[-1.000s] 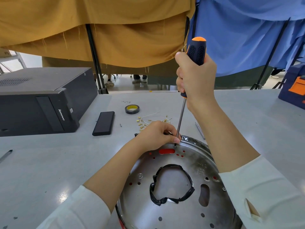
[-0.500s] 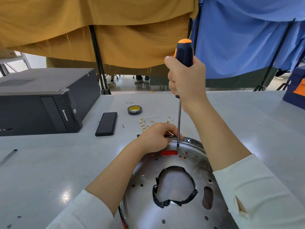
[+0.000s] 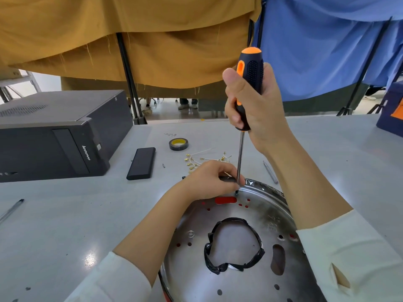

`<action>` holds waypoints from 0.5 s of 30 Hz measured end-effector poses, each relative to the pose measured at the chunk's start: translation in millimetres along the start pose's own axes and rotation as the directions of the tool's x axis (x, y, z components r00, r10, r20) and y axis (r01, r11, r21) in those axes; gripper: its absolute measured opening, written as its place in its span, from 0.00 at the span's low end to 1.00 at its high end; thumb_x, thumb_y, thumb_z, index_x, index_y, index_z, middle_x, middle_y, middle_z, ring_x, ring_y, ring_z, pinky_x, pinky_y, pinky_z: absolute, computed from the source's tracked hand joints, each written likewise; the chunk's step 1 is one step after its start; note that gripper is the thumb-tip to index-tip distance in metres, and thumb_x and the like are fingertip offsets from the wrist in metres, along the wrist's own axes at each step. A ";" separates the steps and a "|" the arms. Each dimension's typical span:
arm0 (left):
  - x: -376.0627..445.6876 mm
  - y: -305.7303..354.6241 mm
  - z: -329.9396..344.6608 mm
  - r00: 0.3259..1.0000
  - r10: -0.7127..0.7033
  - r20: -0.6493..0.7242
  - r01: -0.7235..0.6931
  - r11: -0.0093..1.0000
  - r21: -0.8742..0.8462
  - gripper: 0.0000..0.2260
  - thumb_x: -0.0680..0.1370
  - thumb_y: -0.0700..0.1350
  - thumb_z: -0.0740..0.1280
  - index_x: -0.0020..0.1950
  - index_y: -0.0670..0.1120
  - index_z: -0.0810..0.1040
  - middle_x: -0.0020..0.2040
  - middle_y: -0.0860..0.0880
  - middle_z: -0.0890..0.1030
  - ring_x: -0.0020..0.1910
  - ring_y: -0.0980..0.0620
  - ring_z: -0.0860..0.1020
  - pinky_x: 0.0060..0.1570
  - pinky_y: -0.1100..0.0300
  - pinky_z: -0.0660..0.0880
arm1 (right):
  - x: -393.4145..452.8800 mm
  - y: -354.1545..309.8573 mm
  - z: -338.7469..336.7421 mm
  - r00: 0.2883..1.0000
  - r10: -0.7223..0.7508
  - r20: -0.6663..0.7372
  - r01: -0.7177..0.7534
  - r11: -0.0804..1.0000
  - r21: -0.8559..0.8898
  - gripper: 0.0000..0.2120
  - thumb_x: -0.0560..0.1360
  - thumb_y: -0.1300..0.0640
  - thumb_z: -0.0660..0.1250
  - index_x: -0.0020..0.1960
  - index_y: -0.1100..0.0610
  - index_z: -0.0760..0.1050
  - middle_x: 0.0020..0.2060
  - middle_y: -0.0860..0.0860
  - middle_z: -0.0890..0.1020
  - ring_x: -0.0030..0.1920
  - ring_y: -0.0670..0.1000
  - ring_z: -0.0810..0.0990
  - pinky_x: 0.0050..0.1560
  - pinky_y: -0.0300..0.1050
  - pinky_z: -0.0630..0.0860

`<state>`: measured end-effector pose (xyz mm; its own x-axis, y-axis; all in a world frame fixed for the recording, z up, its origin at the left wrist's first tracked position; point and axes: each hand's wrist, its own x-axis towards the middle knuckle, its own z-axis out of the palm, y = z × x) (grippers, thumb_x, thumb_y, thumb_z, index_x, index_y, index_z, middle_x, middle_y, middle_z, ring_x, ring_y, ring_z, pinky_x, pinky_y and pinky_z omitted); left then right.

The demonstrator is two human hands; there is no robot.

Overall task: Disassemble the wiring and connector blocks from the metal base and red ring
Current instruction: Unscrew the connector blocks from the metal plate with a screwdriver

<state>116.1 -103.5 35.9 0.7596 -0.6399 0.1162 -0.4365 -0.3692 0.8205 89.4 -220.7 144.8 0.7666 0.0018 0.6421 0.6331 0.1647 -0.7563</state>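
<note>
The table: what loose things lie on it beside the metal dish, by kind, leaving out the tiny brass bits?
Computer case: 1
Flat black slab: 1
Tape roll: 1
Pen: 1
Grey rod: 1
Total: 5
The screwdriver is in the right hand, not on the table.

A dark Lenovo computer case (image 3: 54, 136) sits at the left of the grey counter (image 3: 65, 214), with a flat black box (image 3: 141, 163) just beside it. Farther back lies a tape roll (image 3: 178, 144), near scattered brass terminals (image 3: 192, 163). A pen (image 3: 11, 211) lies at the left edge, and mustard cloth (image 3: 130, 40) and blue cloth (image 3: 327, 46) hang behind.
</note>
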 end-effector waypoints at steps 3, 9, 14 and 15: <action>1.4 -0.6 -1.6 1.000 -0.003 0.010 0.003 1.000 -0.014 0.06 0.73 0.40 0.71 0.42 0.51 0.82 0.49 0.56 0.83 0.52 0.56 0.80 0.59 0.53 0.75 | -3.8 1.0 -4.7 0.996 -0.037 -0.086 0.037 0.999 -0.004 0.12 0.74 0.55 0.69 0.46 0.58 0.66 0.32 0.52 0.74 0.28 0.52 0.73 0.29 0.42 0.71; 2.3 -1.9 0.0 1.000 -0.011 -0.025 0.011 1.000 0.020 0.03 0.72 0.40 0.72 0.43 0.47 0.82 0.47 0.55 0.84 0.50 0.58 0.81 0.59 0.54 0.75 | -7.6 0.0 -3.3 0.990 0.003 -0.138 -0.004 1.000 -0.006 0.12 0.77 0.49 0.62 0.48 0.58 0.71 0.31 0.48 0.74 0.27 0.48 0.70 0.29 0.38 0.70; 1.6 -3.6 -0.1 1.000 -0.003 -0.021 0.004 0.997 0.081 0.15 0.74 0.33 0.65 0.45 0.54 0.80 0.51 0.53 0.83 0.53 0.56 0.80 0.59 0.54 0.74 | -11.1 2.0 3.7 0.994 -0.040 -0.099 0.051 0.993 0.105 0.09 0.78 0.55 0.64 0.46 0.57 0.65 0.26 0.48 0.69 0.21 0.46 0.62 0.22 0.36 0.61; 1.9 -4.5 -0.2 1.000 -0.005 -0.031 0.007 0.996 0.084 0.18 0.74 0.31 0.63 0.47 0.54 0.79 0.52 0.53 0.83 0.54 0.56 0.79 0.59 0.54 0.74 | -10.4 2.4 4.5 0.995 -0.034 -0.094 0.045 0.992 0.115 0.10 0.78 0.55 0.64 0.46 0.57 0.64 0.26 0.48 0.69 0.21 0.46 0.62 0.22 0.36 0.60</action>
<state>119.6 -103.0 32.5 0.7761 -0.6172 0.1295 -0.4701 -0.4294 0.7711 82.4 -215.9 136.9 0.7515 -0.0968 0.6526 0.6501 0.2766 -0.7077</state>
